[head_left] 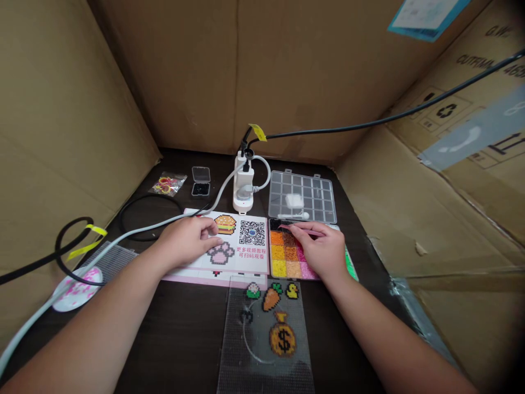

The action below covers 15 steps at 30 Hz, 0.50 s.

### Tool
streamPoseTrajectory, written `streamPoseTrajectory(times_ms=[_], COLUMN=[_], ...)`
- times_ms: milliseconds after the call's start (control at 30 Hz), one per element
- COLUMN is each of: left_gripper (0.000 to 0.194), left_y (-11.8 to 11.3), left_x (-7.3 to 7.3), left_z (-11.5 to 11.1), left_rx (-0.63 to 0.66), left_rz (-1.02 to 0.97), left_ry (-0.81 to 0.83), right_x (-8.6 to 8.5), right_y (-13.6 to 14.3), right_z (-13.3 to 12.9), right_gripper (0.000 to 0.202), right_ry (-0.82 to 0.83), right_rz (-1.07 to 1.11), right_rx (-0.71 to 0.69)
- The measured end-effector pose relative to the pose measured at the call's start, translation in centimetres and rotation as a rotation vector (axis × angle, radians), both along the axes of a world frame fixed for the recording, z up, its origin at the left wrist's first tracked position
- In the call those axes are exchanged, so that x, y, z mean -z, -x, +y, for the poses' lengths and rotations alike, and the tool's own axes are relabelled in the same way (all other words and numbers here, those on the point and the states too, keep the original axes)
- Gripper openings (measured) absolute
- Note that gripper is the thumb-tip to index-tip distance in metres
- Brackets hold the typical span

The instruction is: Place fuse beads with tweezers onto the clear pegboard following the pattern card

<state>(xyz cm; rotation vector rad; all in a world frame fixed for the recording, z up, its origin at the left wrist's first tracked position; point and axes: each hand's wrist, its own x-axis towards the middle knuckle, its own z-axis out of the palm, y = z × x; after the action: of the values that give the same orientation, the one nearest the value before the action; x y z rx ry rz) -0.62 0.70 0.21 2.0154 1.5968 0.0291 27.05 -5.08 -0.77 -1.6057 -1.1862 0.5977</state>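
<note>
My right hand (pixel 322 249) pinches a pair of pink tweezers (pixel 310 232), their tips at the black beads in the top left compartment of the bead box (pixel 278 280). Orange, brown, yellow, pink and green beads fill other compartments. My left hand (pixel 189 241) lies on the pattern sheet (pixel 251 266), thumb and fingers apart, holding nothing. Printed on the sheet are a burger, a pink paw and a QR code. Nearer me lies a clear pegboard (pixel 241 377) carrying a money bag (pixel 283 339), a carrot (pixel 271 299), a duck (pixel 292 291), a small green-and-white figure and some black beads.
Behind the sheet stands a white power strip (pixel 243 203) with cables. The box's clear lid (pixel 322 200) lies open. A small case of black beads (pixel 200 189) and a bag of rings (pixel 169 184) sit back left. A white dish with pink beads (pixel 77 290) is at left.
</note>
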Motion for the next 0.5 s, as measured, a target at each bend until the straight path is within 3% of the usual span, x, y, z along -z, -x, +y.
streamPoseTrajectory(times_ms=[500], left_gripper=[0.029], left_y=[-0.01], left_x=[0.01], left_z=[0.07], left_rx=[0.009], left_rz=[0.001], left_ry=[-0.005], right_x=[0.24], right_y=[-0.12], right_z=[0.00], right_gripper=[0.018], right_ry=[-0.021], right_rz=[0.029], right_rx=[-0.022])
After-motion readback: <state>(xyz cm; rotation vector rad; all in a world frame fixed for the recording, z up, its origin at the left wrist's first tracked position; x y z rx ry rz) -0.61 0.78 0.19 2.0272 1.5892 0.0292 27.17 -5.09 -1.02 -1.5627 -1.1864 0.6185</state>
